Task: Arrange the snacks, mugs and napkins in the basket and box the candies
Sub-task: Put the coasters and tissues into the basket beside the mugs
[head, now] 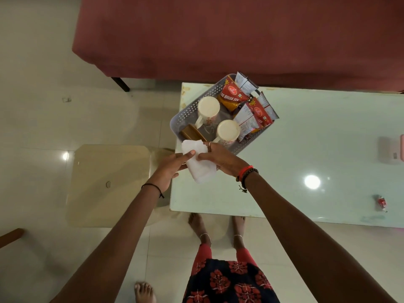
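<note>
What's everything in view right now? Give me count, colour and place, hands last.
basket: one, grey perforated, on the table's near-left corner
mugs: two, cream, upside down inside the basket
snack packets: several, red and orange, standing along the basket's far side
box: one, brown, in the basket's near corner
napkins: a white stack, held over the basket's near edge
candy: one, red wrapper, on the table at the right
pink object: one, at the right edge, cut off
table: one, pale glass top
stool: one, beige, left of the table
sofa: one, maroon, behind the table
left hand: grips the napkins
right hand: grips the napkins
</note>
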